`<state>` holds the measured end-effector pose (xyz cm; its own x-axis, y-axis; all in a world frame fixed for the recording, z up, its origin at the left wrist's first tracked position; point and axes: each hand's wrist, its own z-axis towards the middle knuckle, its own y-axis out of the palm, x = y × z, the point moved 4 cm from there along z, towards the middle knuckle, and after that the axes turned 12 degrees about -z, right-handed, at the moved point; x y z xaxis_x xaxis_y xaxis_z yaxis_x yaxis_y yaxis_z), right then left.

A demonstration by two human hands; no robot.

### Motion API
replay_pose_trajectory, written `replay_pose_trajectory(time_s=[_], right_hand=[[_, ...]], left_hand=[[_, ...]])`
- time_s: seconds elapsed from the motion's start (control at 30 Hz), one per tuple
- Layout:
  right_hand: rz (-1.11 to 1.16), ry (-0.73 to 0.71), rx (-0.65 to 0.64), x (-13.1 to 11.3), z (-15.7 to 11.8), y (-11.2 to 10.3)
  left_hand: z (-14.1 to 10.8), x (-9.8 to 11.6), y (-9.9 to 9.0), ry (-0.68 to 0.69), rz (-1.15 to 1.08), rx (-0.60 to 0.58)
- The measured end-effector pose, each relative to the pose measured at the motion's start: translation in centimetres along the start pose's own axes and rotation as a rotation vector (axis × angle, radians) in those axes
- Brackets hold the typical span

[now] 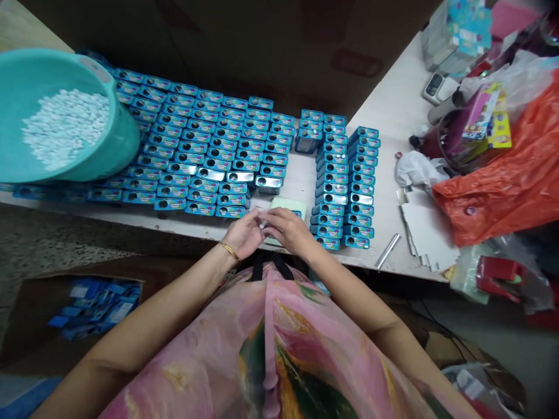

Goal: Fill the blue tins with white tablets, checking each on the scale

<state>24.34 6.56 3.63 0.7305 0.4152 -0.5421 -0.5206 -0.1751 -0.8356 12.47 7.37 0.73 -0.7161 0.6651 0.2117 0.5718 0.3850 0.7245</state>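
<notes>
My left hand [243,234], with a gold bangle at the wrist, and my right hand [286,228] meet at the table's front edge. Their fingertips pinch a small white piece [263,219], mostly hidden by my fingers. A pale green card [288,205] lies just beyond them. Dense rows of blue rectangular tins [192,157] with round openings stand on the table [388,110], some touching my fingers' far side. At the left, a teal basin [56,58] tilts over the tins, holding a heap of small white pieces [65,128].
A cardboard box of blue items [94,308] sits on the floor at left. Right of the tins lie a metal tube [388,251], a stack of white cards [428,227] and a large orange plastic bag [502,174], among other packaging.
</notes>
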Motion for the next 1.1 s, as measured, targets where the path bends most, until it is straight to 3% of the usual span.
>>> replay_pose_trajectory(time_s=[0.1,0.2,0.43,0.6,0.7,0.83,0.9,0.97,1.03,1.1], right_hand=[[-0.085,-0.078,-0.072,-0.1,1.3,0.0],[-0.087,-0.096,-0.084,0.9,1.8,-0.3],[0.06,-0.068,-0.077,1.9,0.8,1.2],[0.197,0.074,0.097,3.7,-0.5,1.8],[0.161,0.153,0.146,4.8,-0.8,2.0],[0.0,0.198,0.087,5.2,-0.5,2.4],[-0.028,0.205,0.072,5.2,-0.3,2.3],[0.0,0.207,0.097,5.1,-0.4,1.9],[0.044,0.215,0.135,5.0,-0.7,1.2],[0.076,0.221,0.153,5.0,-1.2,0.5]], left_hand=[[0.2,0.0,2.2,-0.058,-0.05,-0.059],[0.1,0.4,2.9,-0.082,-0.057,-0.073],[-0.5,-0.3,2.1,-0.108,-0.024,0.032],[-0.9,-0.3,2.2,-0.095,0.048,0.116],[-0.7,-0.1,1.6,-0.052,0.12,0.194],[-0.5,0.5,0.5,0.011,0.17,0.221],[-0.9,2.1,-0.2,0.068,0.195,0.206],[-1.6,5.7,-1.1,0.232,0.24,0.177],[-2.8,11.2,-2.2,0.511,0.324,0.158],[-4.4,17.9,-3.7,0.819,0.429,0.211]])
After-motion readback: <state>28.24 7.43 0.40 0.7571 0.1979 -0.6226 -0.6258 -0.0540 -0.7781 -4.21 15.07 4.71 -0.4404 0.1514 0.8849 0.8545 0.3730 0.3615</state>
